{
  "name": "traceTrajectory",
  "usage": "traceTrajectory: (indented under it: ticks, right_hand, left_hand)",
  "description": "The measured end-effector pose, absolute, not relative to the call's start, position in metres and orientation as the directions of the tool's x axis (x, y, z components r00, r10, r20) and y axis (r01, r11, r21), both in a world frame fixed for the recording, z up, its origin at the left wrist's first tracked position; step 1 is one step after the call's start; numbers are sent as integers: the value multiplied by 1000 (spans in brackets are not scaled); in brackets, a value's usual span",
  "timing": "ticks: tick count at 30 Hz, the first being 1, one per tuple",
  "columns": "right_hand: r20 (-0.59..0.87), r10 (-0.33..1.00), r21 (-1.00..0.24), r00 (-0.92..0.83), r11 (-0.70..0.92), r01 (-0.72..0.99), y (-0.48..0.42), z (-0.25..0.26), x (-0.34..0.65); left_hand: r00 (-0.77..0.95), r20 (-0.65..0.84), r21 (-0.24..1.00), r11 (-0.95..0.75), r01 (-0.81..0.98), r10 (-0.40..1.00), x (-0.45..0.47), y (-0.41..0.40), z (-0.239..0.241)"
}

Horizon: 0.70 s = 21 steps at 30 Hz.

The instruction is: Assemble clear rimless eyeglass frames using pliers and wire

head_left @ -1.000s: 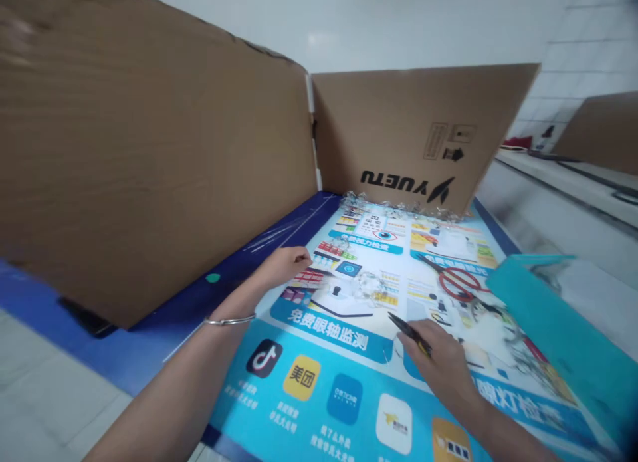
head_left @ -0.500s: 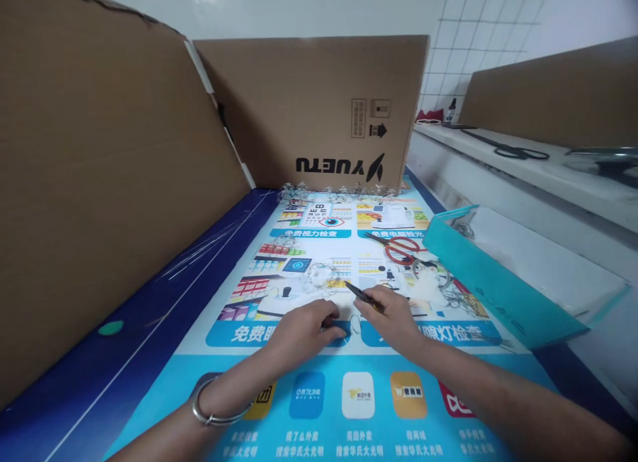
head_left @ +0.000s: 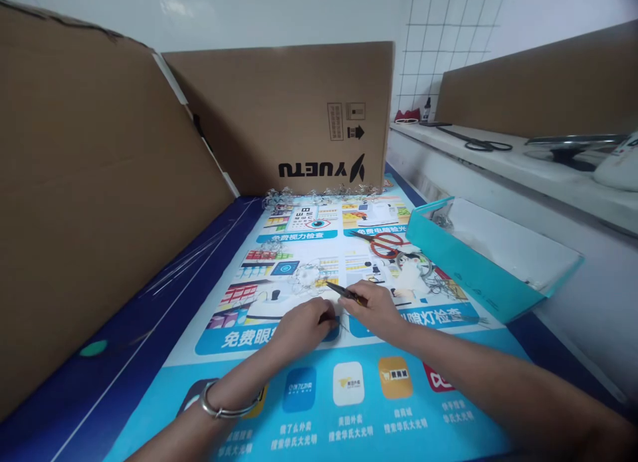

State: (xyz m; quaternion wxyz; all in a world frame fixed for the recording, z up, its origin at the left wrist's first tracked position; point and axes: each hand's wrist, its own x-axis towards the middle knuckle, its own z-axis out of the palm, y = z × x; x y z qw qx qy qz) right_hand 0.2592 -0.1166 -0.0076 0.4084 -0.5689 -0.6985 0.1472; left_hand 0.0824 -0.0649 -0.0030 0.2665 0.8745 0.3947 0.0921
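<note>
My right hand (head_left: 371, 310) is closed around small dark pointed pliers (head_left: 345, 292), whose tip points left and away from me. Close beside it, my left hand (head_left: 308, 324) has its fingers pinched together low over the printed sheet (head_left: 189, 409). Whatever lies between those fingers is too small to make out; thin wire ends show near both hands. Just beyond them lies a loose cluster of clear beads and fine wire (head_left: 308, 274). Orange-handled scissors (head_left: 386, 244) rest farther back, with a ring-shaped coil (head_left: 423, 266) and tangled wire pieces (head_left: 446, 286) to their right.
Cardboard panels (head_left: 279, 116) wall off the back and left. A strand of clear beaded pieces (head_left: 323, 197) runs along the back panel's foot. At right stands an open turquoise box (head_left: 458, 266), beside a ledge (head_left: 538, 166) holding black scissors (head_left: 473, 141). A green oval piece (head_left: 94, 348) lies left.
The camera view has shifted, so the scene sits farther left. My hands have come closer together, and the gap with a small loop between them has narrowed. The pliers remain in my right hand.
</note>
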Motion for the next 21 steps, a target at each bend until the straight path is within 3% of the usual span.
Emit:
traceTrajectory:
  ticks: [8, 14, 17, 21]
  right_hand:
    - [420, 907, -616, -37, 315, 722, -117, -9, 260]
    - [455, 885, -522, -99, 355, 775, -118, -8, 263]
    - [493, 857, -440, -153, 397, 806, -118, -9, 266]
    - [529, 815, -321, -239, 452, 832, -115, -10, 271]
  left_hand:
    - [721, -32, 663, -525, 534, 693, 78, -62, 0]
    - [685, -154, 925, -140, 354, 713, 61, -63, 9]
    - [668, -176, 961, -19, 274, 723, 53, -62, 15]
    - [586, -188, 959, 18, 282, 788, 50, -59, 15]
